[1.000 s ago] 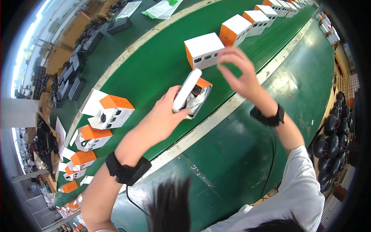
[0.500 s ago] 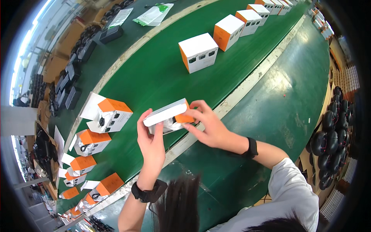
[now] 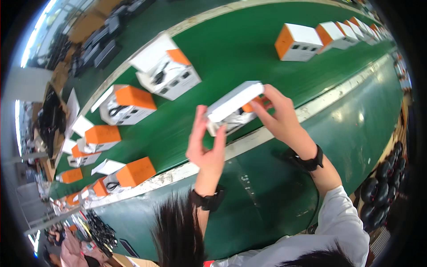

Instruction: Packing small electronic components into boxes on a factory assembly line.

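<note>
Between my hands, over the green belt, is a small white and orange cardboard box [image 3: 235,101] with its white lid flap tilted above the opening. Pale wrapped contents show under the flap, too blurred to name. My left hand [image 3: 207,144] grips the box's left end, thumb at the front and fingers behind. On the right end, my right hand [image 3: 281,116] pinches the orange side near the flap's edge. Just beyond stands an open box [image 3: 178,80] with a black cable in it.
Several open boxes with cables, such as an orange-topped box [image 3: 135,100], stand at left. Closed boxes [image 3: 299,42] line the belt at far right. A pale rail [image 3: 249,142] edges the belt on my side. Black rounded items [image 3: 382,178] are stacked at right; a person in pink [image 3: 73,247] is at lower left.
The view has turned left, so the boxes at left look nearer and the closed row sits farther right. Both hands still hold the box, whose lid flap now slants more steeply.
</note>
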`<state>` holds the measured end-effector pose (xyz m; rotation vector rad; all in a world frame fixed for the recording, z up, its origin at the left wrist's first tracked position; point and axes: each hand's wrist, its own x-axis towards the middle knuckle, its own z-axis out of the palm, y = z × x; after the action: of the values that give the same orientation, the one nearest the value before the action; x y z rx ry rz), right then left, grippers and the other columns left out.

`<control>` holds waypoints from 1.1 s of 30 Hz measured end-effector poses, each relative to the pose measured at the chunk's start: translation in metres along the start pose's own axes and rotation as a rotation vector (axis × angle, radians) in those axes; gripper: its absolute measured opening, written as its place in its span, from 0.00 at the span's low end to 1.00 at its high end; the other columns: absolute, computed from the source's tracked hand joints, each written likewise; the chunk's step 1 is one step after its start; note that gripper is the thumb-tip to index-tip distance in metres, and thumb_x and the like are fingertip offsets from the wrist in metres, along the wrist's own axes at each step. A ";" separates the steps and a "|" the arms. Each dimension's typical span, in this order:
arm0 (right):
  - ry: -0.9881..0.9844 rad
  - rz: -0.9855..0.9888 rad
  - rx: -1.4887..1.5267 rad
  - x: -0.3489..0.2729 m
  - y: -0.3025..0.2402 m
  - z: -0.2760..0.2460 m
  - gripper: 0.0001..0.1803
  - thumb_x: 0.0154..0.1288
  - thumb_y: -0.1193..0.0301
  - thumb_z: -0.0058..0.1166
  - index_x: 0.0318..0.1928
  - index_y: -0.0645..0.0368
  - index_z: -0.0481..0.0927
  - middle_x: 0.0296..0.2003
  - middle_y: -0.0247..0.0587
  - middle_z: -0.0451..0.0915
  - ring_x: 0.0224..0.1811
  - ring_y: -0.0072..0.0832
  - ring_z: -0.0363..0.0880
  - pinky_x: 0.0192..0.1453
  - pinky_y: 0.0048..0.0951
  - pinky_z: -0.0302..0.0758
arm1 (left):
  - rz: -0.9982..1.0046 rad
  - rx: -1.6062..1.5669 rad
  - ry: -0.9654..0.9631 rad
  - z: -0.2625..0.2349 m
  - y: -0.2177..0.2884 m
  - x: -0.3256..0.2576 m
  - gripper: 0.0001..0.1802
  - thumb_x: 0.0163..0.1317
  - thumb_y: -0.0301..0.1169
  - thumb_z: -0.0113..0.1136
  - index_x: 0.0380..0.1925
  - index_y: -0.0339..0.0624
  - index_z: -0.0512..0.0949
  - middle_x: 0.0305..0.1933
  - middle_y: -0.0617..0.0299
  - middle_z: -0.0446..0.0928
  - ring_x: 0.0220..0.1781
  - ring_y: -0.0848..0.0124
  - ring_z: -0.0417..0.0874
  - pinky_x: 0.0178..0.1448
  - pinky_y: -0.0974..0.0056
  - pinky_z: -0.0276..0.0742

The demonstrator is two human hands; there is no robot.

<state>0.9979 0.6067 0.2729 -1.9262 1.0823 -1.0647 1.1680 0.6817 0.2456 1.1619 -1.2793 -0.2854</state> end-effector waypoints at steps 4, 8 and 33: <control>0.010 0.094 0.131 0.003 -0.009 -0.015 0.37 0.52 0.73 0.66 0.61 0.61 0.63 0.56 0.46 0.71 0.28 0.30 0.78 0.33 0.25 0.75 | -0.011 0.089 -0.141 0.003 0.003 0.006 0.22 0.50 0.18 0.67 0.48 0.36 0.79 0.62 0.42 0.69 0.62 0.55 0.74 0.65 0.59 0.67; -0.123 0.010 0.159 0.008 -0.008 -0.028 0.26 0.52 0.75 0.63 0.54 0.63 0.72 0.57 0.44 0.72 0.45 0.26 0.75 0.50 0.27 0.71 | 0.049 0.329 -0.329 0.000 0.014 0.019 0.20 0.47 0.27 0.70 0.44 0.43 0.82 0.70 0.43 0.58 0.67 0.47 0.65 0.65 0.53 0.65; -0.218 0.148 0.110 0.001 0.012 -0.078 0.16 0.71 0.71 0.43 0.55 0.64 0.73 0.52 0.39 0.75 0.56 0.25 0.71 0.61 0.27 0.65 | 0.349 0.540 -0.613 0.060 0.049 -0.002 0.24 0.50 0.29 0.53 0.48 0.28 0.72 0.49 0.51 0.73 0.56 0.56 0.71 0.64 0.54 0.63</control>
<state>0.9251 0.5884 0.2973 -1.7974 1.0061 -0.7961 1.0962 0.6741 0.2746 1.3154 -2.1636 -0.0242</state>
